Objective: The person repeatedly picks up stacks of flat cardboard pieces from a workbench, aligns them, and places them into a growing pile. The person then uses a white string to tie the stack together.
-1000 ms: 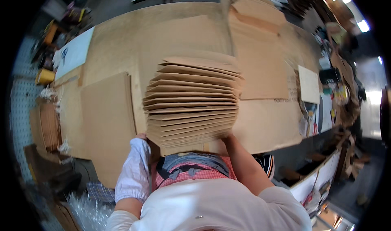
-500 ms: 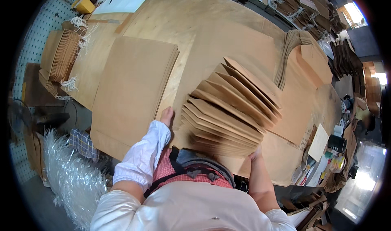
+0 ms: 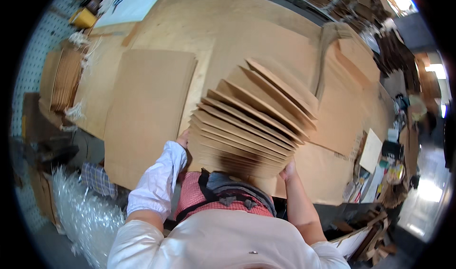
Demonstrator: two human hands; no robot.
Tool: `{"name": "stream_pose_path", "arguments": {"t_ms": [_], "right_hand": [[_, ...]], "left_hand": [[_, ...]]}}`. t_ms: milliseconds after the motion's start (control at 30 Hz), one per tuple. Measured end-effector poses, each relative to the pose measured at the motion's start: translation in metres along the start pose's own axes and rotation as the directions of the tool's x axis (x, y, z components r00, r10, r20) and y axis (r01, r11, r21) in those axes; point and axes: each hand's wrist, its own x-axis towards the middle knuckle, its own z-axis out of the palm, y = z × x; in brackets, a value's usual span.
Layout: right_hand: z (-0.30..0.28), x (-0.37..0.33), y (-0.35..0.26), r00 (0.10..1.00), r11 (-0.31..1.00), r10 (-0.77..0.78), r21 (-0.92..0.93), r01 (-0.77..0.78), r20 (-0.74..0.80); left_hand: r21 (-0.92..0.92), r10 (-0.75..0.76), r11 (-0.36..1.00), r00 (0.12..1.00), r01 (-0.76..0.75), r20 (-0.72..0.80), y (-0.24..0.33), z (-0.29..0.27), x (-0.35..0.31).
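Clasped by the right hand at its lower right, a fanned brown paper stack spreads mid-frame, the left hand near its left edge, hold unclear, with flat sheets at left and scissors at upper left.

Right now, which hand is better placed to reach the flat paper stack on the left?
Left hand, likely: it's beside the flat paper stack; the right hand is across the fanned bundle.
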Motion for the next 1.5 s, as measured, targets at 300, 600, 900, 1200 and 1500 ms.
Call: {"name": "stream_pose_path", "arguments": {"t_ms": [300,600,900,1200,1500], "right_hand": [[0.111,-0.05,-0.119,0.339,-0.446,-0.744,-0.805,0.391,0.576],[0.208,-0.016,-0.06,0.468,-0.764,-0.249,-0.469,0.443,0.848],[0.165,-0.053,-0.012,0.613,-0.434,-0.094,-0.586,0.684,0.784],[0.201,0.049,-0.106,0.587,-0.828,-0.348,-0.533,0.174,0.731],[0.18,-0.038,-0.047,0.646,-0.558,-0.138,-0.598,0.576,0.751]], "left_hand": [[0.929,0.753,0.09,0.636,-0.358,0.172,0.289,0.159,-0.04],[0.892,0.182,0.009,0.878,-0.451,0.442,0.246,0.238,-0.083],[0.82,0.29,-0.178,0.768,-0.544,0.572,0.199,0.226,-0.12],[0.843,0.132,-0.281,0.851,-0.459,0.508,0.172,0.223,-0.126],[0.84,0.223,-0.342,0.832,-0.422,0.508,0.153,0.217,-0.122]]}}
